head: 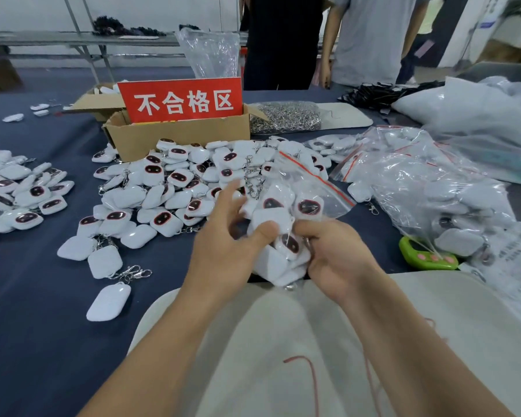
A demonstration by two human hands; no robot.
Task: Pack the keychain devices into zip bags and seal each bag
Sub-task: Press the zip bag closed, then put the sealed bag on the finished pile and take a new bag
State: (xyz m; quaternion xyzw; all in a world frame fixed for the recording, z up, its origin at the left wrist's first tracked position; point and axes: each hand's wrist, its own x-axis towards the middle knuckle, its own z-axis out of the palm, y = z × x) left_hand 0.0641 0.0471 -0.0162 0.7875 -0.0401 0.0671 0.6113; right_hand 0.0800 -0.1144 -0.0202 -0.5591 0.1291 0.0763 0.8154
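Dark blue cloth covers the work table [36, 341], which runs from the near edge to two people standing at the far side.

1. Held item. The zip bag [322, 191] is raised over the near centre of the table, between both hands. Its red-striped mouth points up and away and is unsealed. Several white keychain devices are visible inside.
2. Right hand [334, 260]. It grips the lower right of the bag, with the thumb across the front and the fingers curled beneath.
3. Left hand [223, 248]. The thumb presses on the bag front. The fingers are bent, spread and blurred; whether they close on the bag cannot be told.
4. Stock. The loose pile of keychain devices [169, 188] lies just beyond the hands and reaches the cardboard box [175, 136] bearing a red sign [181, 100]. A second pile [15, 191] lies at the left edge.
5. Right side. Filled bags [427, 182] crowd this side up to the frame edge. A green gadget [424, 257] lies just beside them.
6. Clearance. Bare cloth shows to the left of the forearms, with single devices scattered on it. A pale mat [283, 356] lies under the forearms at the near edge.
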